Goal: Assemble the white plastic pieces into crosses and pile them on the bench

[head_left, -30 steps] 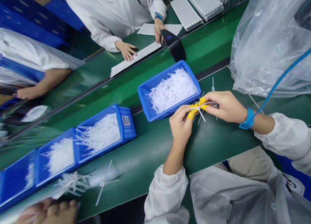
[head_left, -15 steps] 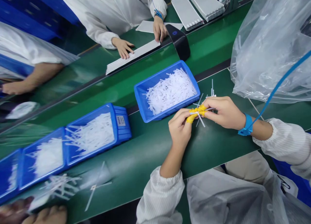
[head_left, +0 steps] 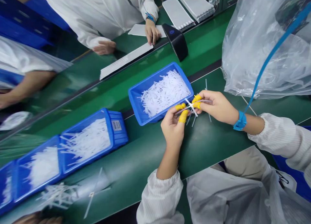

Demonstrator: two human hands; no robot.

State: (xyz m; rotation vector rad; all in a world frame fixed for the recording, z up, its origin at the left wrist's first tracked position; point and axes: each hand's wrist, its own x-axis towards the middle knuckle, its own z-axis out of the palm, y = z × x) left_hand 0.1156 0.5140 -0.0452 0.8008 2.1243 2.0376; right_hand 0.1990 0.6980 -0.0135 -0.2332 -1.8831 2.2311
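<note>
My left hand (head_left: 173, 125) and my right hand (head_left: 216, 104), with yellow finger cots on thumbs and forefingers, pinch a crossed piece of thin white plastic strips (head_left: 191, 106) between them. One strip runs from hand to hand, and a wider one crosses it at the middle. The left hand grips the near-left arm of the cross, the right hand the opposite arm. A few more loose strips (head_left: 210, 117) lie on the table beneath and behind the hands. Just beyond the left hand stands a blue bin (head_left: 136, 102) of short white strips.
More blue bins (head_left: 119, 125) of white strips line the left side. Loose strips (head_left: 62, 194) and one crossed piece (head_left: 91, 194) lie nearer. A clear plastic bag (head_left: 257, 65) hangs at right. Opposite, a co-worker's hand (head_left: 152, 32) rests by a white panel (head_left: 127, 60).
My hands have moved apart, and the crossed strips now show openly between them. The co-worker opposite has drawn one hand back from the white panel. The whole view has shifted slightly.
</note>
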